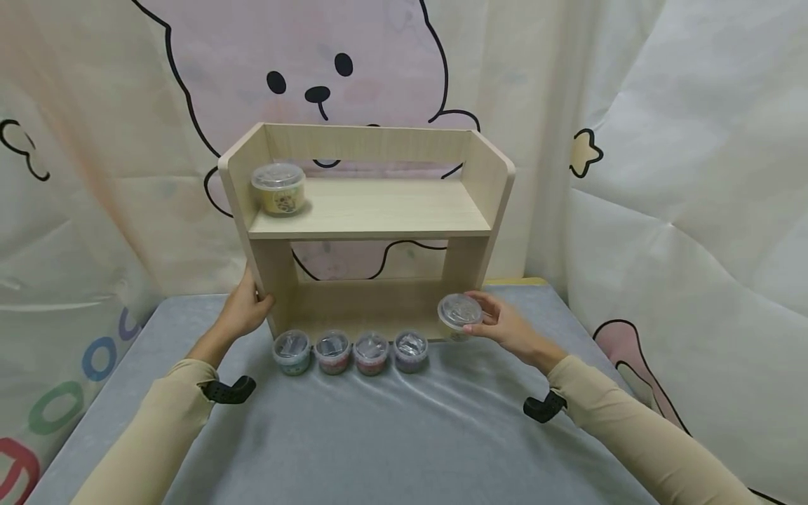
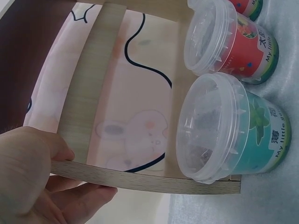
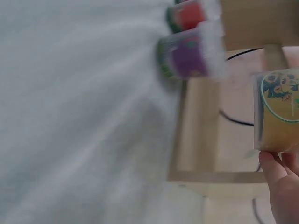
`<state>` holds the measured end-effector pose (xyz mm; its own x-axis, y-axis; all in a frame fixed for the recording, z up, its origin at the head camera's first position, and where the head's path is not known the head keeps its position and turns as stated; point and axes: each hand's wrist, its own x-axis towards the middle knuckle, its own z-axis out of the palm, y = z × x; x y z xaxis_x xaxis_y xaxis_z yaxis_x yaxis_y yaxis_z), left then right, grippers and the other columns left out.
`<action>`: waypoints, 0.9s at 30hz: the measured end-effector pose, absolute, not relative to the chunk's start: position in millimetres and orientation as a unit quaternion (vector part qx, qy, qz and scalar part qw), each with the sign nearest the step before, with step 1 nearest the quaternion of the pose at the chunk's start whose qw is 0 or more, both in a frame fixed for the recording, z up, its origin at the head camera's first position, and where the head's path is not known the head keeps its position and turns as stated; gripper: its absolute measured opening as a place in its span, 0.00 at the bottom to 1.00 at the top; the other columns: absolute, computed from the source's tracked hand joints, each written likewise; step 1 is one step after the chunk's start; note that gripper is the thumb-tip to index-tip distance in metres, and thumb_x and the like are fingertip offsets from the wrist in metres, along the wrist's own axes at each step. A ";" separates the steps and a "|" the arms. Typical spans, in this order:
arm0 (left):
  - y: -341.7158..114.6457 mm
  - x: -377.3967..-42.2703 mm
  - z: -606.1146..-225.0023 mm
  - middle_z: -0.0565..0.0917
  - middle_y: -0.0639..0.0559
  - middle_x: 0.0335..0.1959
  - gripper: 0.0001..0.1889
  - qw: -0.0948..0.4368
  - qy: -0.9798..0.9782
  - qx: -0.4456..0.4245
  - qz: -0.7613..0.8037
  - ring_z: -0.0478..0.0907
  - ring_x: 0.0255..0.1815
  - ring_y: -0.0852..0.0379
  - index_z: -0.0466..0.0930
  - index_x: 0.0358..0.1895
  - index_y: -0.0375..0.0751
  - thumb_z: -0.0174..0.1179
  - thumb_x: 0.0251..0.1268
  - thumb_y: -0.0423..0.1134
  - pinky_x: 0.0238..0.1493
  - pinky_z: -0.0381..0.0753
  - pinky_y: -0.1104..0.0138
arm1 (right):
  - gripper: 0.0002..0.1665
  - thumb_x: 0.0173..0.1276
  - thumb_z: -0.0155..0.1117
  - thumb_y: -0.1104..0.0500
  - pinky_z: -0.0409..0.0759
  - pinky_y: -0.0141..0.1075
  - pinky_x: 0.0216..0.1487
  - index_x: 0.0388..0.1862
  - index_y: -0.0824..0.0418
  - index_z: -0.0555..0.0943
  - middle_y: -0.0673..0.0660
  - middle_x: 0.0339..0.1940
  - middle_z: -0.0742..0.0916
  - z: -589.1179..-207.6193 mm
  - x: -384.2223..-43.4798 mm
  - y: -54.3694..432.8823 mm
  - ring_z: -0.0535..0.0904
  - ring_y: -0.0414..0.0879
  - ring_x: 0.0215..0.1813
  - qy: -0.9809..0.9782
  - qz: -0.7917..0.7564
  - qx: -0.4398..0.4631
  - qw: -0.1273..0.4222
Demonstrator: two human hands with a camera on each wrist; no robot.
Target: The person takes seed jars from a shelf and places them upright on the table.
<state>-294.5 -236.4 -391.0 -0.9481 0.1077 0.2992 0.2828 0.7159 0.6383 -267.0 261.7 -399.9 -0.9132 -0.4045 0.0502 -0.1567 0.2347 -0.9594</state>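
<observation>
My left hand (image 1: 241, 308) grips the left side panel of a small two-tier wooden shelf (image 1: 379, 203). In the left wrist view its thumb lies inside the panel's edge and the fingers outside. A clear-lidded tub (image 1: 459, 310) is in my right hand (image 1: 508, 331), near the shelf's lower right front. The right wrist view shows that tub's yellow label (image 3: 282, 123) with a flower picture, fingertips at its edge. Another yellow-labelled tub (image 1: 280, 189) stands on the upper tier, at the left.
Several small clear-lidded tubs stand in a row before the shelf, among them a teal tub (image 2: 261, 130) and a purple tub (image 3: 187, 53). A grey-blue cloth (image 1: 379, 435) covers the table. Behind hangs a curtain (image 1: 530, 105) with cartoon prints.
</observation>
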 end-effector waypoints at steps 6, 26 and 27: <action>-237.0 -293.4 -390.0 0.73 0.19 0.62 0.40 0.124 -0.919 -0.104 -0.360 0.79 0.54 0.27 0.41 0.80 0.39 0.51 0.68 0.30 0.45 0.80 0.42 | 0.45 0.64 0.73 0.63 0.79 0.25 0.58 0.76 0.64 0.61 0.71 0.75 0.68 -434.4 -268.9 262.3 0.67 0.66 0.76 0.785 -0.586 -0.165 0.116; -235.8 -294.7 -392.4 0.73 0.22 0.63 0.39 0.127 -0.912 -0.114 -0.372 0.78 0.55 0.29 0.44 0.79 0.40 0.51 0.67 0.29 0.46 0.81 0.43 | 0.46 0.62 0.74 0.66 0.75 0.28 0.63 0.74 0.68 0.60 0.74 0.73 0.70 -482.5 -274.6 259.7 0.70 0.65 0.73 0.778 -0.594 -0.163 0.122; -236.1 -294.7 -392.4 0.73 0.22 0.63 0.39 0.128 -0.912 -0.113 -0.373 0.78 0.54 0.29 0.44 0.79 0.40 0.51 0.67 0.29 0.45 0.80 0.43 | 0.46 0.63 0.74 0.65 0.74 0.30 0.64 0.75 0.67 0.60 0.73 0.73 0.70 -482.3 -275.2 260.1 0.69 0.65 0.74 0.780 -0.591 -0.163 0.125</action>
